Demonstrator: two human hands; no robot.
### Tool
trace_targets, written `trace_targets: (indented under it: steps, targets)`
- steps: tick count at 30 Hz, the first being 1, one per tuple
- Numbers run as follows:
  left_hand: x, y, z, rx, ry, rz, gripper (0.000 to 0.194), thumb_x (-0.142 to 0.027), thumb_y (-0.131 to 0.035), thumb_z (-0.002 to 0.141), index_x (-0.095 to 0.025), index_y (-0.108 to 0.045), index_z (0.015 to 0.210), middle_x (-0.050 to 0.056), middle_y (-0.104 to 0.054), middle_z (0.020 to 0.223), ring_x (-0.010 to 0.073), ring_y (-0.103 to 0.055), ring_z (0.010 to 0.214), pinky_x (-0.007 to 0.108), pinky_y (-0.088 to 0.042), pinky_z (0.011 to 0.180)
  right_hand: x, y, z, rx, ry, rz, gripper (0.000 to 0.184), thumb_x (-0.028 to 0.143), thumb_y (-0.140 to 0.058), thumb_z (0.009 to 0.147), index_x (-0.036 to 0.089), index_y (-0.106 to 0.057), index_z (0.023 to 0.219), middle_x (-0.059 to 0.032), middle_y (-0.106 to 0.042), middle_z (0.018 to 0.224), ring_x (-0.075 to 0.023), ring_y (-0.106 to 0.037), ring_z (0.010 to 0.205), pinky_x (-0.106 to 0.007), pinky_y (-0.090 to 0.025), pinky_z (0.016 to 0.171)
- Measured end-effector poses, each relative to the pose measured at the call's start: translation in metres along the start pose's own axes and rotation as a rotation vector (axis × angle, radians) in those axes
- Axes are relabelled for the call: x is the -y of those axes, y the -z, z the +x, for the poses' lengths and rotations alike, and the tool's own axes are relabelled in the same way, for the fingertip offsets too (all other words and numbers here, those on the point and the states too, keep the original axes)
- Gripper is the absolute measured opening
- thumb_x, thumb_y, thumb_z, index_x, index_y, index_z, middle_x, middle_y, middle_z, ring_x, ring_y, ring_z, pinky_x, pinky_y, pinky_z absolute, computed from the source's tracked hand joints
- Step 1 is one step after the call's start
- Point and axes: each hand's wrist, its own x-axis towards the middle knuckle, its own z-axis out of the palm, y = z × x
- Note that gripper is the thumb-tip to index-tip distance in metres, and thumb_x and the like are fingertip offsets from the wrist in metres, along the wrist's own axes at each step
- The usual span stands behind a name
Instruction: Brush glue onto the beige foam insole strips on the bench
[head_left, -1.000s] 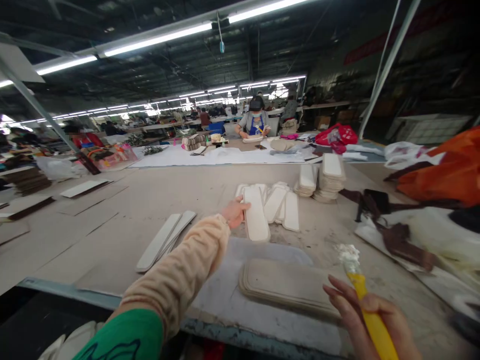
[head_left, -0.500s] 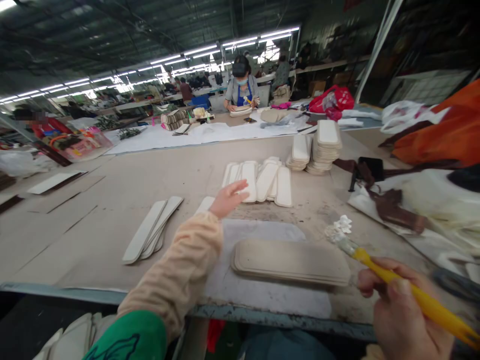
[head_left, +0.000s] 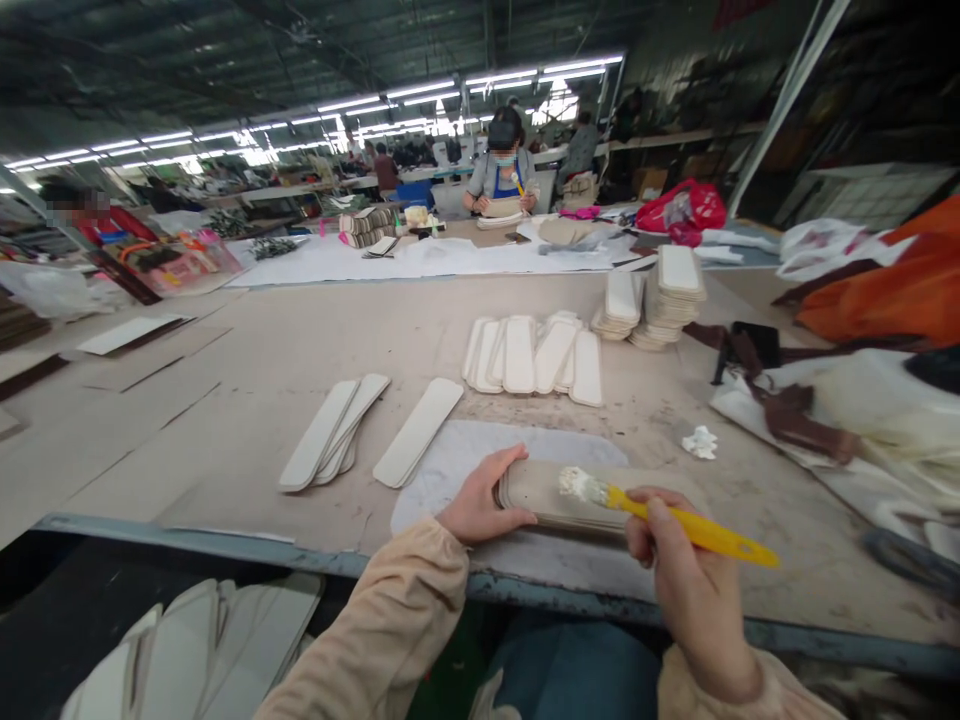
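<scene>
My right hand (head_left: pixel 682 550) grips a yellow-handled paintbrush (head_left: pixel 724 537), its bristles loaded with white paste. The bristle end is over the top panel of a stack of beige, round-cornered panels (head_left: pixel 536 487); whether it touches cannot be made out. At the stack's left end, my left hand (head_left: pixel 484 497) holds it with the thumb on the near side and the fingers at the far corner. Under the stack lies a pale sheet (head_left: pixel 450 455). A small lump of white paste (head_left: pixel 700 442) sits on the table to the right.
Loose white panels (head_left: pixel 519 355) lie beyond the stack, with taller piles (head_left: pixel 679 285) behind. More panels (head_left: pixel 334 430) rest at left, others (head_left: pixel 187 650) below the table edge (head_left: pixel 337 562). Scissors-like dark handles (head_left: pixel 911 562) lie right. A co-worker (head_left: pixel 504 175) sits opposite.
My left hand has come back from near the loose panels to the stack's left end. My right hand has carried the brush leftward from the paste lump to over the stack. The view has shifted.
</scene>
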Motion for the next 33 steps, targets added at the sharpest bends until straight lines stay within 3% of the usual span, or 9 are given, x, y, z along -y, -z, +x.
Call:
trace_targets:
  steps: [7,12,17,28,31,33]
  targets:
    - [-0.001,0.000,-0.002,-0.016,-0.019,-0.027,0.092,-0.023,-0.084,0.057,-0.024,-0.045,0.140,0.012,-0.059,0.128,0.0314,-0.051,0.120,0.041,-0.032,0.109,0.000,-0.044,0.004,0.182,-0.018,-0.119,0.036,0.052,-0.043,0.093,0.018,-0.053,0.096,0.0058,-0.047,0.049,-0.0117,-0.044,0.045,-0.025,-0.036,0.049]
    - [0.000,0.000,-0.003,0.008,-0.077,0.126,0.087,-0.029,-0.079,0.065,-0.025,-0.040,0.143,0.012,-0.059,0.128,0.0304,-0.054,0.116,0.040,-0.037,0.104,-0.004,-0.046,0.011,0.185,0.006,-0.332,0.036,0.051,-0.041,0.094,0.018,-0.056,0.091,0.0046,-0.051,0.049,-0.0137,-0.050,0.049,-0.027,-0.041,0.059]
    - [0.007,0.000,-0.002,0.050,-0.111,0.256,0.091,-0.036,-0.076,0.068,-0.022,-0.032,0.146,0.011,-0.058,0.129,0.0294,-0.054,0.116,0.043,-0.037,0.105,0.004,-0.021,0.021,0.034,-0.002,-0.527,0.036,0.050,-0.043,0.089,0.019,-0.060,0.081,0.0023,-0.054,0.050,-0.0169,-0.055,0.053,-0.028,-0.042,0.061]
    - [0.011,0.002,-0.003,0.094,-0.190,0.455,0.091,-0.040,-0.067,0.077,-0.021,-0.017,0.150,0.011,-0.056,0.131,0.0257,-0.055,0.114,0.041,-0.043,0.100,0.016,0.068,0.036,-0.246,-0.145,-0.845,0.039,0.050,-0.041,0.081,0.019,-0.063,0.071,-0.0033,-0.059,0.052,-0.0209,-0.057,0.054,-0.028,-0.035,0.053]
    - [0.011,0.002,-0.003,0.088,-0.196,0.462,0.092,-0.040,-0.068,0.077,-0.022,-0.016,0.150,0.010,-0.056,0.131,0.0257,-0.055,0.115,0.041,-0.043,0.100,0.018,0.077,0.034,-0.341,-0.112,-0.961,0.036,0.048,-0.042,0.081,0.019,-0.064,0.077,-0.0037,-0.059,0.055,-0.0219,-0.056,0.056,-0.029,-0.034,0.054]
    - [0.010,0.002,-0.003,0.084,-0.198,0.459,0.093,-0.040,-0.068,0.077,-0.022,-0.016,0.150,0.011,-0.056,0.131,0.0260,-0.055,0.115,0.041,-0.043,0.101,0.022,0.071,0.028,-0.376,-0.045,-0.937,0.034,0.048,-0.044,0.082,0.019,-0.063,0.078,-0.0030,-0.057,0.054,-0.0210,-0.054,0.056,-0.030,-0.034,0.055]
